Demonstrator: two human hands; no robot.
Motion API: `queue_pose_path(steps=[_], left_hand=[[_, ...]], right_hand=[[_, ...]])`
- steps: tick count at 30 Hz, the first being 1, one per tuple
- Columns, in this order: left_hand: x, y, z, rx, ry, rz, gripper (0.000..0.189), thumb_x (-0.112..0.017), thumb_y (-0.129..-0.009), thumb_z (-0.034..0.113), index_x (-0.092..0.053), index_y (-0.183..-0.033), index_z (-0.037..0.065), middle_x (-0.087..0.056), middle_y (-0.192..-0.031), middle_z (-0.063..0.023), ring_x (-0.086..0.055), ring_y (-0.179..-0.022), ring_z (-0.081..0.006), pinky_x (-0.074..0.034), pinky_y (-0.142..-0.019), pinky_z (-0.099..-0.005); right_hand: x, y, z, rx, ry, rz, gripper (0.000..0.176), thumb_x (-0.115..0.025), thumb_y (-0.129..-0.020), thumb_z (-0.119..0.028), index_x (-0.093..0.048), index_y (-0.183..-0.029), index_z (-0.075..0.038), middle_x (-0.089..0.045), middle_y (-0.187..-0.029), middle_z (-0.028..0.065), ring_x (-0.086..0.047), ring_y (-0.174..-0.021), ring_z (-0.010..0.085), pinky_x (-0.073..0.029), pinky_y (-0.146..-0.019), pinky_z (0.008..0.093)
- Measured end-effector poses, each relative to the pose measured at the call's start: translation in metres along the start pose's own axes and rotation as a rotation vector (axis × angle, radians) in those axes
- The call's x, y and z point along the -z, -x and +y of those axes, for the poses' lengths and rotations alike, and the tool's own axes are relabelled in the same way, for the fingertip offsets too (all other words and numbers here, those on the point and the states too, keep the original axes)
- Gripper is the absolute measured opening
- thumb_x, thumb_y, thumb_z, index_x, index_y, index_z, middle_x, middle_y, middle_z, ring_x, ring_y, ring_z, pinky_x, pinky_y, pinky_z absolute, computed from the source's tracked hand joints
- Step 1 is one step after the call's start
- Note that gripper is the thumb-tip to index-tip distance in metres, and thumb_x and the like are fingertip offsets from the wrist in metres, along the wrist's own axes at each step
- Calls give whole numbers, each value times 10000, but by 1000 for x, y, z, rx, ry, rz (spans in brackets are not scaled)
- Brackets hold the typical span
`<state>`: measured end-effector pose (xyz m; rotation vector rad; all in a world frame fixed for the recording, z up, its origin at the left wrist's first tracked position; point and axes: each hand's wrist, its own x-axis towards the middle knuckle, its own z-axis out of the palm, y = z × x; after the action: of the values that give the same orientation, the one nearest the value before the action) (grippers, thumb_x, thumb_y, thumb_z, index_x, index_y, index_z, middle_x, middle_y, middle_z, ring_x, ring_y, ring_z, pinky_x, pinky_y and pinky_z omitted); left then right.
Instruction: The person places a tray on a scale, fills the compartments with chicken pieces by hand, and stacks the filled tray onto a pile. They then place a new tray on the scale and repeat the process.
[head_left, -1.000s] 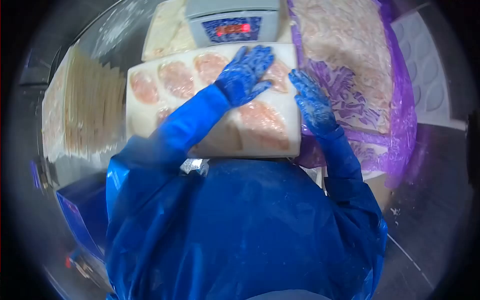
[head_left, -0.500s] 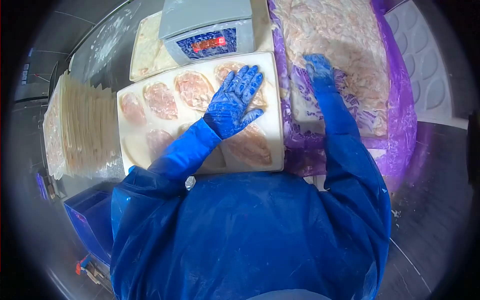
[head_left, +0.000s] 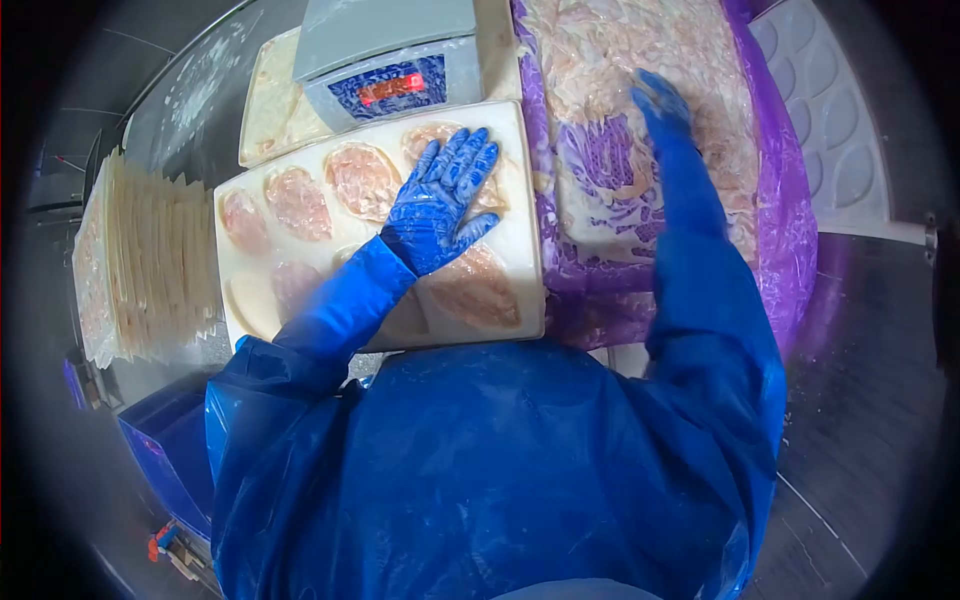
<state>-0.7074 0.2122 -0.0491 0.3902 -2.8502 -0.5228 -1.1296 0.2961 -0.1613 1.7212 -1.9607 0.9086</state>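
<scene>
My left hand [head_left: 442,200], in a blue glove, lies flat with spread fingers over the upper right of a white moulded tray [head_left: 232,292]. Pale pink raw meat fills several of its oval hollows, such as one meat portion [head_left: 362,180] left of my fingers; my hand covers part of others. To the right, my gloved right hand [head_left: 661,100] reaches into a large heap of raw meat pieces [head_left: 610,45] in a purple plastic liner [head_left: 780,190]. Its fingers are extended on the meat, and I see nothing held in them.
Behind the tray stands a grey scale [head_left: 388,60] with a lit red display. A stack of thin whitish trays [head_left: 160,260] stands at left. Another moulded tray [head_left: 830,110] lies far right. A blue bin [head_left: 165,435] is at lower left.
My right hand has moved farther up over the meat heap and its fingers have straightened. More of the purple liner shows near it. My left hand stays flat on the tray.
</scene>
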Motion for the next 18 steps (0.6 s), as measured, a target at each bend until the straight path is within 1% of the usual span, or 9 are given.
queue_pose_path(steps=[4, 6, 7, 11, 13, 14, 16, 17, 18], left_hand=[[-3, 1, 0, -8, -35, -2, 759, -623, -910, 323, -288, -1547, 83, -276, -1594, -170, -233, -1486, -356, -144, -1203, -520], [-2, -2, 1, -18, -67, 22, 767, -620, -908, 388, -305, -1538, 85, -293, -1587, -168, -262, -1472, -355, -168, -1198, -518], [-2, -3, 1, -26, -62, 25, 767, -620, -908, 388, -305, -1538, 85, -293, -1587, -168, -262, -1472, -355, -168, -1198, -518], [-4, -2, 1, -9, -74, 36, 757, -620, -909, 385, -316, -1537, 93, -302, -1588, -152, -271, -1472, -340, -174, -1199, -506], [-3, -1, 1, -10, -69, 37, 750, -623, -907, 384, -325, -1535, 102, -303, -1587, -151, -274, -1469, -344, -176, -1198, -511], [-3, -1, 0, -7, -69, 41, 750, -623, -907, 384, -325, -1535, 102, -303, -1587, -151, -274, -1469, -344, -176, -1198, -511], [-3, 0, 0, -6, -66, 41, 741, -625, -907, 381, -335, -1531, 108, -306, -1586, -150, -276, -1467, -349, -177, -1196, -517], [-4, 1, 0, -5, -64, 39, 741, -625, -907, 381, -335, -1531, 108, -306, -1586, -150, -276, -1467, -349, -177, -1196, -517], [-4, 0, 0, -9, -63, 33, 739, -623, -909, 351, -321, -1537, 105, -304, -1586, -152, -268, -1471, -349, -166, -1198, -520]], right_hand=[[-46, -3, -49, -264, 247, -77, 364, -727, -845, -267, -675, -1192, -170, -662, -1199, 76, -623, -1085, 265, -506, -944, 399], [-35, 18, -69, -356, -45, -85, 367, -738, -821, -271, -680, -1171, -177, -634, -1243, 88, -591, -1135, 286, -472, -982, 425], [-29, 30, -70, -357, -35, -84, 367, -738, -821, -271, -680, -1171, -177, -634, -1243, 88, -591, -1135, 286, -472, -982, 425], [22, 80, -114, -62, -113, -168, 251, -676, -878, -202, -679, -1125, -156, -602, -1276, 87, -535, -1198, 333, -395, -1042, 454], [63, 95, -134, 40, -121, -282, 192, -673, -897, -214, -707, -1080, -165, -642, -1199, 93, -521, -1227, 294, -388, -1044, 460], [84, 96, -134, 44, -121, -283, 192, -673, -897, -214, -707, -1080, -165, -642, -1199, 93, -521, -1227, 294, -388, -1044, 460], [122, 89, -126, 98, -188, -558, 219, -685, -883, -187, -707, -1097, -147, -687, -1106, 93, -575, -1193, 287, -445, -1013, 430], [132, 72, -128, 96, -189, -561, 219, -685, -883, -187, -707, -1097, -147, -687, -1106, 93, -575, -1193, 287, -445, -1013, 430], [140, 50, -130, -232, -89, -638, 209, -697, -874, -191, -713, -1077, -144, -698, -1105, 70, -602, -1157, 272, -469, -985, 410]])
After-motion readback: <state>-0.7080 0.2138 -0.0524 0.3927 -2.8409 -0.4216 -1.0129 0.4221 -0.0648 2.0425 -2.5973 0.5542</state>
